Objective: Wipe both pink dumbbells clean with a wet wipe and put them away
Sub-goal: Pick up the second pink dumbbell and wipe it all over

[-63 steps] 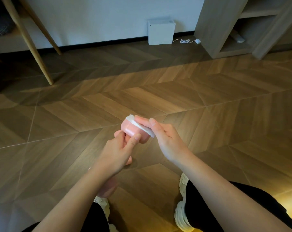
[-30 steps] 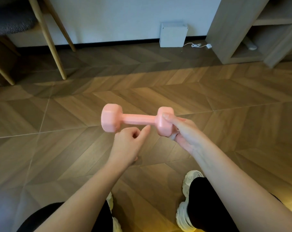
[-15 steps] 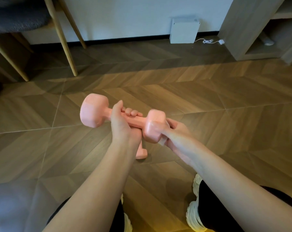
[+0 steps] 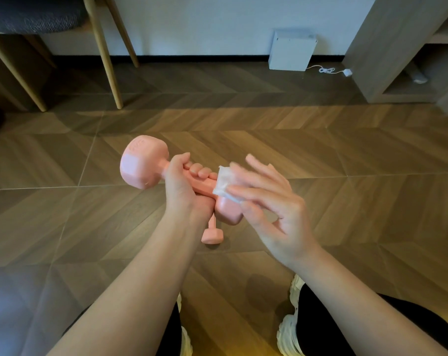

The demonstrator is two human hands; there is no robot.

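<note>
My left hand (image 4: 181, 186) grips the handle of a pink dumbbell (image 4: 143, 163), held in the air, its left head raised and its right head lower. My right hand (image 4: 274, 209) pinches a white wet wipe (image 4: 224, 182) between thumb and fingers, with the other fingers spread. It holds the wipe against the dumbbell's right head, most of which is hidden by the wipe and hand. A second pink dumbbell (image 4: 212, 235) lies on the wooden floor below my hands, with only one head and part of its bar showing.
Wooden chair legs (image 4: 104, 55) stand at the back left. A white box (image 4: 292, 51) with a white cable (image 4: 328, 70) sits against the wall. An open wooden shelf unit (image 4: 387, 47) stands at the back right. My shoes (image 4: 287, 337) are at the bottom.
My left hand took over the dumbbell's handle. My right hand let go of the right head, and now brings the wipe onto that head from above. The view shifted left.
</note>
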